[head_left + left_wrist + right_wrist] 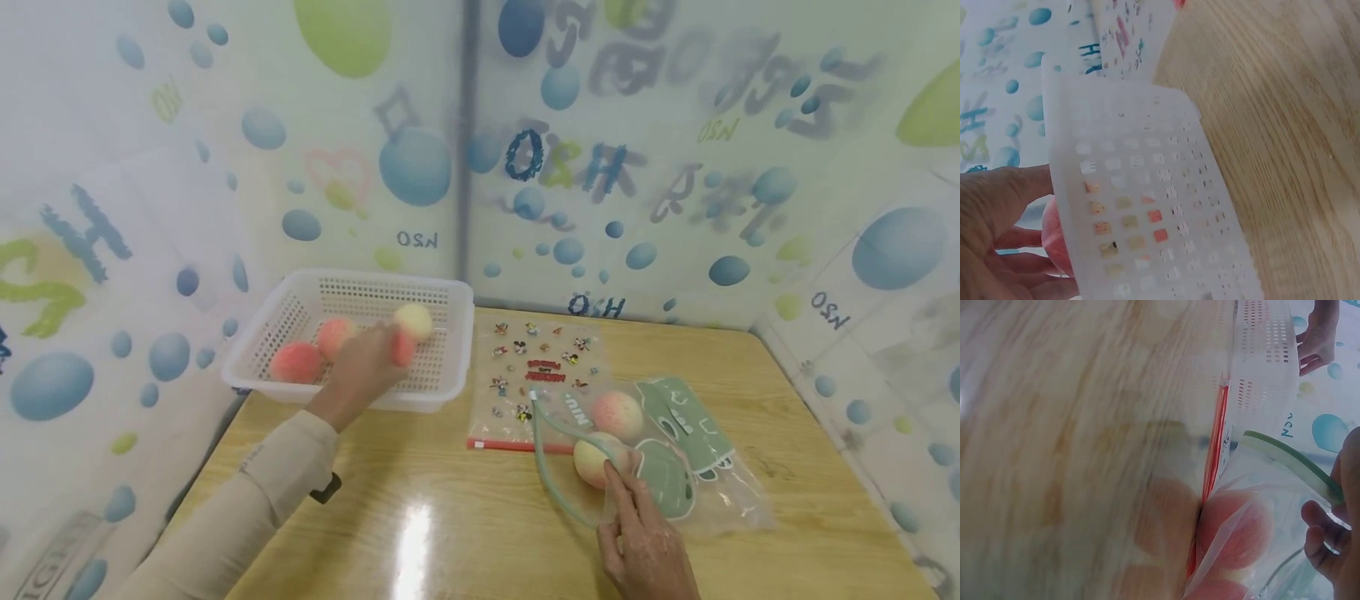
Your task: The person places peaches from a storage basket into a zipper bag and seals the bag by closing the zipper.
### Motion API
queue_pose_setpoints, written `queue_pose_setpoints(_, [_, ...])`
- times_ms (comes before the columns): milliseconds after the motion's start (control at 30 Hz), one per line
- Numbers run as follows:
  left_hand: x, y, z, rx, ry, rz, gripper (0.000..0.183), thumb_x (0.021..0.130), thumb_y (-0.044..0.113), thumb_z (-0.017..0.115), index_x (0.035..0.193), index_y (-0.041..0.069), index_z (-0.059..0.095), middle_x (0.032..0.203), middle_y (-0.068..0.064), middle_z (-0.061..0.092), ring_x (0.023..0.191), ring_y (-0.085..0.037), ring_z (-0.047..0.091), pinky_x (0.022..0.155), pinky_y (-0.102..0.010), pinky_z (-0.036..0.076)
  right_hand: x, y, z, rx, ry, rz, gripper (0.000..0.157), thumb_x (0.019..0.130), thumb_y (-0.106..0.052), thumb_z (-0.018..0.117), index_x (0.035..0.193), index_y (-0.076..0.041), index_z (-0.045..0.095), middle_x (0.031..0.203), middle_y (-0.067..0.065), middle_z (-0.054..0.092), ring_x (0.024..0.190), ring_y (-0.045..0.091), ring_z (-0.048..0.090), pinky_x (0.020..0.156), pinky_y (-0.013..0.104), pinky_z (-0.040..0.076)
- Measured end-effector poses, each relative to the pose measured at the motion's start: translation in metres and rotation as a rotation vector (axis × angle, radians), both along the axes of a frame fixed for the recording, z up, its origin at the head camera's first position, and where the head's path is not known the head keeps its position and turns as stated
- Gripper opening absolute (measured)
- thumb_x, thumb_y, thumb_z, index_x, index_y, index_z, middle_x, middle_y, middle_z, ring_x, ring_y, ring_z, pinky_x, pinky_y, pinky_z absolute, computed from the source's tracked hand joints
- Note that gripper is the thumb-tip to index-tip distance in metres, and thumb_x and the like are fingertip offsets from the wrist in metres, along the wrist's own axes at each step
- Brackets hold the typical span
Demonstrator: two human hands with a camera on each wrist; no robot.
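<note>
My left hand (367,362) reaches over the near side of a white plastic basket (457,367) and grips a red peach (402,346). The left wrist view shows its fingers round that peach (1055,237), partly behind the basket wall. A yellowish peach (414,322) and two redder peaches (296,362) lie in the basket near it. On the right, my right hand (648,542) pinches the green-edged mouth of a clear zip bag (558,483), holding it open. Two pink-yellow peaches (618,415) lie in this bag, which has a green cartoon print.
Flat on the wooden table (360,517), between basket and green bag, lies another clear zip bag (510,367) with cartoon figures and a red slider edge. The green bag overlaps its right part. Patterned curtains (420,167) stand behind the table and at both sides.
</note>
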State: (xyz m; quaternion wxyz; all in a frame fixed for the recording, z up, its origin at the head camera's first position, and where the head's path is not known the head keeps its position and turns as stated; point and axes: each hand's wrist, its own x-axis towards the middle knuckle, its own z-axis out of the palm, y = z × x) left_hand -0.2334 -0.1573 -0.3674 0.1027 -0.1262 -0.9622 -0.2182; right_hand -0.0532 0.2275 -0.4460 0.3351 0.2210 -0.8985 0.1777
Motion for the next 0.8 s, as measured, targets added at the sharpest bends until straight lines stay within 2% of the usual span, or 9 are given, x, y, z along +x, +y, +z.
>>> queue_pose_setpoints(167, [0.003,0.007,0.001,0.021,0.013,-0.019,0.039,0.077,0.003,0.078,0.112,-0.002,0.063,0.088,-0.011,0.06,0.072,-0.026,0.055,0.065,-0.039,0.051,0.0,-0.001,0.001,0.006,-0.023,-0.011,0.07,0.072,-0.012,0.049,0.14,0.005,0.055,0.108,0.016,0.058,0.07,0.012,0.049,0.05,0.027,0.045])
queue_pose_setpoints(367, [0.004,0.013,0.003,0.014,0.031,-0.045,0.038,0.073,0.004,0.081,0.107,0.001,0.064,0.084,-0.007,0.058,0.069,-0.023,0.054,0.061,-0.036,0.048,-0.001,0.0,0.002,0.003,0.005,-0.002,0.067,0.076,-0.015,0.045,0.14,0.005,0.055,0.109,0.016,0.059,0.07,0.013,0.05,0.05,0.027,0.044])
queue_pose_setpoints(500, [0.005,0.017,0.006,-0.005,0.038,-0.044,0.041,0.073,0.006,0.081,0.109,0.001,0.064,0.087,-0.009,0.059,0.068,-0.022,0.054,0.058,-0.035,0.048,-0.001,0.0,0.002,0.005,-0.009,-0.004,0.067,0.076,-0.015,0.046,0.14,0.005,0.055,0.109,0.016,0.058,0.07,0.012,0.049,0.05,0.025,0.044])
queue_pose_setpoints(633, [0.009,0.02,0.007,0.006,0.047,-0.042,0.05,0.073,0.007,0.083,0.119,0.0,0.064,0.105,-0.015,0.065,0.074,-0.024,0.057,0.064,-0.037,0.052,0.0,0.0,0.002,0.008,-0.023,-0.018,0.067,0.076,-0.015,0.046,0.14,0.005,0.055,0.108,0.016,0.058,0.068,0.009,0.046,0.049,0.024,0.041])
queue_pose_setpoints(800, [0.015,0.026,0.008,0.046,0.086,-0.056,0.064,0.076,0.009,0.084,0.135,0.001,0.06,0.13,-0.02,0.062,0.08,-0.027,0.064,0.072,-0.042,0.058,0.001,0.0,0.001,0.011,0.004,-0.026,0.065,0.079,-0.017,0.041,0.139,0.005,0.056,0.107,0.017,0.059,0.065,0.009,0.045,0.048,0.025,0.041])
